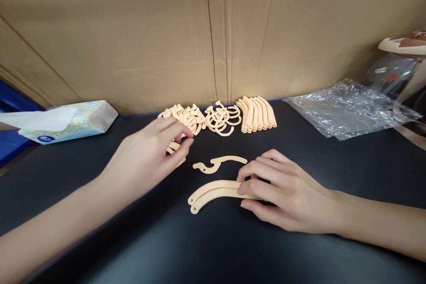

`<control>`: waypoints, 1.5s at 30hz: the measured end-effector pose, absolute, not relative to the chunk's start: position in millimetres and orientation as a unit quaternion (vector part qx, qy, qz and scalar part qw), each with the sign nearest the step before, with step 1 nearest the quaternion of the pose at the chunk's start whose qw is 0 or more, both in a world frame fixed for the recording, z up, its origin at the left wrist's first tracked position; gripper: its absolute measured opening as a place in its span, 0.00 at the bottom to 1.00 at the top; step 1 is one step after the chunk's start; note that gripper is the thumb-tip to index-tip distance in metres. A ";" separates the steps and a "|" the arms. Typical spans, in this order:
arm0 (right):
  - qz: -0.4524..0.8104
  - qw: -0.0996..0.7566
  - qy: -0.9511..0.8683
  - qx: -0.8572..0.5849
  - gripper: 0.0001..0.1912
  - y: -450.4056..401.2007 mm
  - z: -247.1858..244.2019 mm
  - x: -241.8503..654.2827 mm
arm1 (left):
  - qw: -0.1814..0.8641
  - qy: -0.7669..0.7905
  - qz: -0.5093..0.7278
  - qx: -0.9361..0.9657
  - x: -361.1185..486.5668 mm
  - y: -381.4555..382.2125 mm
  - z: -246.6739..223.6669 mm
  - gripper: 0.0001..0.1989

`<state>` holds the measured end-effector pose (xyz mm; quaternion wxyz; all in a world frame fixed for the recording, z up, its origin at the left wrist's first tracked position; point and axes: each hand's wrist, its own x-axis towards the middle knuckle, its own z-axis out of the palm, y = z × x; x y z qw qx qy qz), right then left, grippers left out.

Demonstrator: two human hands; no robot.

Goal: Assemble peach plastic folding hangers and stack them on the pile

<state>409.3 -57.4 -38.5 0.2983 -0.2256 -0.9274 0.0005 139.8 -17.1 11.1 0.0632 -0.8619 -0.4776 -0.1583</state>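
Two curved beige strips [213, 191], each with a hole at its left end, lie side by side on the black tabletop. My right hand [282, 191] rests over their right ends, its fingers and thumb closed around them. Just behind lies a beige hook-shaped piece [213, 166] with a thin curved tail, close to my right fingertips. My left hand [156, 151] hovers by the loose pile of small beige pieces [195, 117], fingers curled and a small gap between thumb and forefinger; I see nothing between them. More beige pieces [175, 147] show partly behind that hand.
At the back lie loose beige C-shaped hooks [222, 117] and a neat stack of curved strips [258, 114]. A tissue pack [76, 122] is on the left, a clear plastic bag [349, 108] on the right. A cardboard wall [149, 31] stands behind the tabletop [166, 248].
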 end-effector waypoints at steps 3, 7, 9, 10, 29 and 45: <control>-0.001 0.298 -0.929 -0.220 0.06 -56.5 -39.0 409.9 | 0.063 -0.554 -0.090 -0.825 140.4 6.1 18.5 0.13; -0.004 0.295 -0.930 -0.221 0.06 -56.1 -39.2 410.6 | 0.078 -0.590 -0.018 -0.804 143.0 24.6 17.6 0.16; -0.002 0.293 -0.930 -0.223 0.06 -56.2 -38.9 410.7 | 0.081 -0.591 -0.009 -0.803 143.7 29.0 15.4 0.17; -0.002 0.291 -0.930 -0.224 0.06 -56.3 -38.8 410.7 | 0.078 -0.592 -0.007 -0.802 143.8 30.5 14.6 0.17; -0.009 0.285 -0.931 -0.228 0.09 -56.5 -38.1 409.5 | -0.084 -0.612 -0.080 -0.782 143.4 49.0 19.6 0.07; 0.019 0.320 -0.913 -0.250 0.15 -55.9 -35.2 411.7 | -0.382 -0.540 -0.177 -0.728 191.8 -22.6 22.8 0.13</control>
